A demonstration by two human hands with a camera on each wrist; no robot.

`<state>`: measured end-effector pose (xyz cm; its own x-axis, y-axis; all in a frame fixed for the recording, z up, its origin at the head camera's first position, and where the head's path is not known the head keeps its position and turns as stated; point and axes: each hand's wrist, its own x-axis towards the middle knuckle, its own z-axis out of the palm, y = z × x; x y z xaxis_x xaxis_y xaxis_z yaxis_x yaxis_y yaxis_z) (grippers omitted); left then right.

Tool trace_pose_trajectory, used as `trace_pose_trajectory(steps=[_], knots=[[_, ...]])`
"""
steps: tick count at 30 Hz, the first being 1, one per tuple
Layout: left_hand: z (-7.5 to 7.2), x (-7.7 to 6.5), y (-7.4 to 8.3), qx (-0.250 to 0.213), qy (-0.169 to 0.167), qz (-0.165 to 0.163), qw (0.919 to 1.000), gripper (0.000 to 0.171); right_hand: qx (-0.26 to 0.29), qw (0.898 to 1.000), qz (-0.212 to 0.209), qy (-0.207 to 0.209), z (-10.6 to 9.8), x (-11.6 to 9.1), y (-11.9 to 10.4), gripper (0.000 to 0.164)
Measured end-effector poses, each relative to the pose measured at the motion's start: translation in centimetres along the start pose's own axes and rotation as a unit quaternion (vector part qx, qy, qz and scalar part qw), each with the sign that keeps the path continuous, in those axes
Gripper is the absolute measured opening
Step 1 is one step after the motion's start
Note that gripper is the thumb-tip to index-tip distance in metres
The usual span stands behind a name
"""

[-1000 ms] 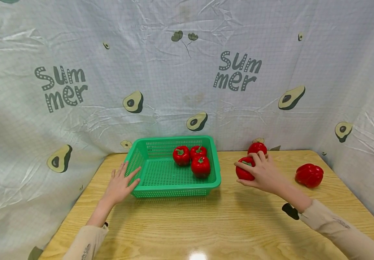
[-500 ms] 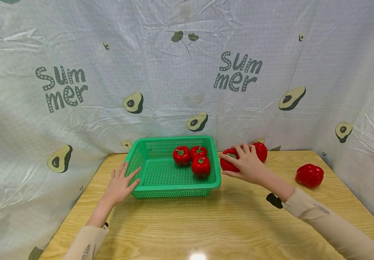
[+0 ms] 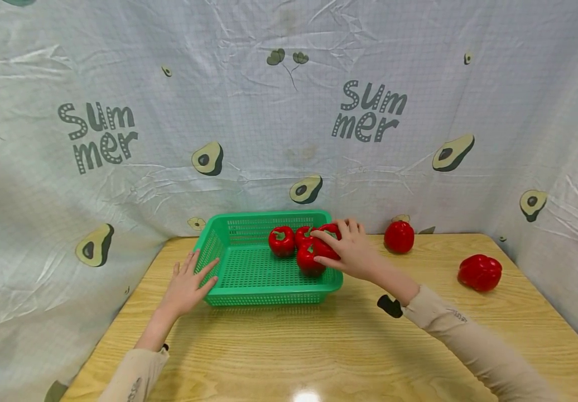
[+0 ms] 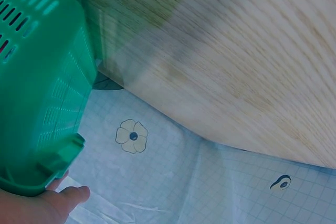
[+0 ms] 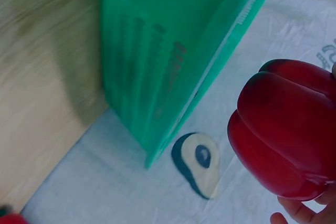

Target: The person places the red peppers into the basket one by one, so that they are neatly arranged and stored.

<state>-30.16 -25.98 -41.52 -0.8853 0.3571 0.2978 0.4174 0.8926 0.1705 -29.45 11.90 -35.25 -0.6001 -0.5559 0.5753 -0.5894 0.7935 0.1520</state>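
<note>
My right hand (image 3: 353,254) grips a red bell pepper (image 5: 289,129) and holds it over the right rim of the green plastic basket (image 3: 269,290). In the head view this pepper overlaps the peppers behind and below it. Three more red bell peppers sit in the basket's right half: one to the left (image 3: 282,242), one at the back, partly hidden, and one in front (image 3: 309,262). My left hand (image 3: 183,286) rests on the basket's left rim with its fingers spread. In the left wrist view its fingers touch the basket's edge (image 4: 31,188).
Two red bell peppers lie on the wooden table (image 3: 279,346) to the right: one near the back edge (image 3: 399,237), one lying on its side (image 3: 480,272) farther right. A pale printed cloth (image 3: 249,111) hangs behind and along both sides of the table.
My right hand has carried the pepper leftward from over the table to over the basket's right side, uncovering the pepper at the back edge. The left hand has stayed put.
</note>
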Motion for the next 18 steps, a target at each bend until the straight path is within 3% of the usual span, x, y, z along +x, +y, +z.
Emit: trace_pose_trajectory(steps=[7, 18], knots=[[0.0, 0.0, 0.1, -0.001, 0.001, 0.000, 1.0000, 0.048, 0.048, 0.999, 0.025, 0.001, 1.0, 1.6, -2.2, 0.048], [0.2, 0.1, -0.1, 0.001, -0.009, -0.006, 0.9999, 0.048, 0.066, 0.997, 0.037, 0.006, 3.5, 2.9, -4.9, 0.044]])
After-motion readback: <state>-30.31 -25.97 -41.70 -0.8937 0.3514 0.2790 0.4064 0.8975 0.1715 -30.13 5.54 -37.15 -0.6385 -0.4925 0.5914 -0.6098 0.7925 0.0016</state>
